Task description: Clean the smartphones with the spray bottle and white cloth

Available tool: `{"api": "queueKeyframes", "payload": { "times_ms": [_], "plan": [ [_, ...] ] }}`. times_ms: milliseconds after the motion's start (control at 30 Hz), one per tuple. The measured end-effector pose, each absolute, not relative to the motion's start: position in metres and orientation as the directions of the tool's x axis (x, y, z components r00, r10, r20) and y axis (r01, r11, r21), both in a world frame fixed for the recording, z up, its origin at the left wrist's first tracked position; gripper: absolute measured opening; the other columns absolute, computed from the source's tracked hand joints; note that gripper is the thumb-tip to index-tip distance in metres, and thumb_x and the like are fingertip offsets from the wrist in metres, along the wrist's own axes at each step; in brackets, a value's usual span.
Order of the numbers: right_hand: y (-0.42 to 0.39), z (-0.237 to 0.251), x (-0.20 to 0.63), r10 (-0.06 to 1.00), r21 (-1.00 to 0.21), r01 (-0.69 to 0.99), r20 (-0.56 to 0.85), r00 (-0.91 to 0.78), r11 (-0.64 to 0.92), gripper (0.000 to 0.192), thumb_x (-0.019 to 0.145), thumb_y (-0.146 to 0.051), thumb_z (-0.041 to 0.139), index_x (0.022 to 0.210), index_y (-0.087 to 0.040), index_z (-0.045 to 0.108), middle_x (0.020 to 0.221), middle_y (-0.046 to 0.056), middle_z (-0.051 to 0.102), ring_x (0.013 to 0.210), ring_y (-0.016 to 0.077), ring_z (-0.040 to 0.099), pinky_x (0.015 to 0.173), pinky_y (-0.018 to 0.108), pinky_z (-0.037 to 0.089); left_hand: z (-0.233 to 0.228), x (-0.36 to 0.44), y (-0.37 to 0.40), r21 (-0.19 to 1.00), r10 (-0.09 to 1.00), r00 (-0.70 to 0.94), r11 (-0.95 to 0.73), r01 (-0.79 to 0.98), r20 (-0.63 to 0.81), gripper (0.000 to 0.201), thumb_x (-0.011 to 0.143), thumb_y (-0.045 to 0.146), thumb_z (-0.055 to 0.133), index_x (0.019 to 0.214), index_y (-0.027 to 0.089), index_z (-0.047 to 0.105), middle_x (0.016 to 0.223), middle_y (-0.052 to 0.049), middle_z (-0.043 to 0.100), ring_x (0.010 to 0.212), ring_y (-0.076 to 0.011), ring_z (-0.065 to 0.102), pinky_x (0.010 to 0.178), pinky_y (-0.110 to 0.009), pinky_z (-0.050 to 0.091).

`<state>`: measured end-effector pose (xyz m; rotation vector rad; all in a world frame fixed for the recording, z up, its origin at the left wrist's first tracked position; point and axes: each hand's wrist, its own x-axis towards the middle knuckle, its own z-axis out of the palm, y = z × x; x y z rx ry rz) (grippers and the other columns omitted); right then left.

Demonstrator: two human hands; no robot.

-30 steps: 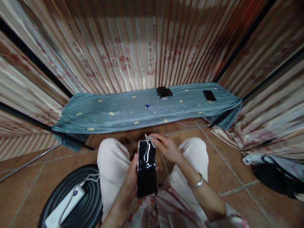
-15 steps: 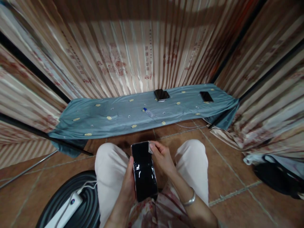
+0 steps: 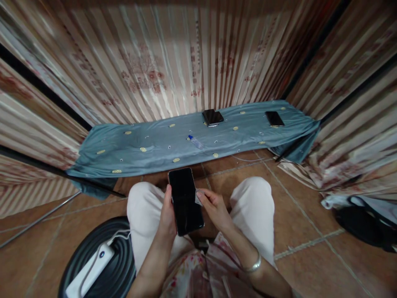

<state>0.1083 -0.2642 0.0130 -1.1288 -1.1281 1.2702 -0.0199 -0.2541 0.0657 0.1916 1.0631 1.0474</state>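
Observation:
A black phone (image 3: pixel 186 203) with a long, glossy face, perhaps an unfolded flip phone, lies tilted over my lap. My left hand (image 3: pixel 168 213) grips it along its left edge, the thumb resting on the rim. At its right edge, my right hand (image 3: pixel 214 207) pinches a small pale grey cloth or wipe (image 3: pixel 197 198) between thumb and fingers. That piece touches or nearly touches the phone's edge; I cannot tell which. Most of my left fingers are hidden behind the phone.
Ahead stands a low bench with a blue-green cloth (image 3: pixel 161 145). On it lie a stack of dark phones (image 3: pixel 212 117), another dark phone (image 3: pixel 274 118) and a clear blue-capped bottle (image 3: pixel 195 141). A white power bank (image 3: pixel 91 269) rests on a black ribbed round object (image 3: pixel 122 265) at lower left.
The phone has shifted upward in view, and its reflections have faded. My right hand with the grey piece has moved from the phone's top corner down to the middle of its right edge.

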Motion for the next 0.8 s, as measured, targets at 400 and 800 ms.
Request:
{"api": "queueKeyframes", "payload": {
  "times_ms": [400, 800],
  "plan": [
    [-0.282, 0.005, 0.104, 0.992, -0.963, -0.246, -0.091, -0.082, -0.109, 0.037, 0.083, -0.054, 0.061, 0.088, -0.020, 0.074, 0.072, -0.001, 0.067, 0.066, 0.0134, 0.058, 0.061, 0.023, 0.047, 0.064, -0.029, -0.232, 0.580, 0.864, 0.181, 0.456, -0.675, -0.470, 0.061, 0.095, 0.055, 0.032, 0.128, 0.012, 0.061, 0.110, -0.011, 0.074, 0.076, -0.0180, 0.071, 0.066, -0.028, 0.058],
    [-0.285, -0.011, 0.086, 0.938, -0.668, -0.697, -0.346, -0.017, -0.259, 0.042, 0.064, -0.057, 0.080, 0.072, -0.017, 0.066, 0.067, 0.000, 0.063, 0.057, 0.0111, 0.057, 0.053, 0.023, 0.050, 0.064, -0.010, -0.218, 0.677, 0.902, -0.070, 0.267, -0.685, -0.427, 0.055, 0.095, 0.051, 0.035, 0.111, 0.011, 0.069, 0.091, -0.008, 0.076, 0.070, -0.0170, 0.070, 0.064, -0.027, 0.056]
  ]
}}
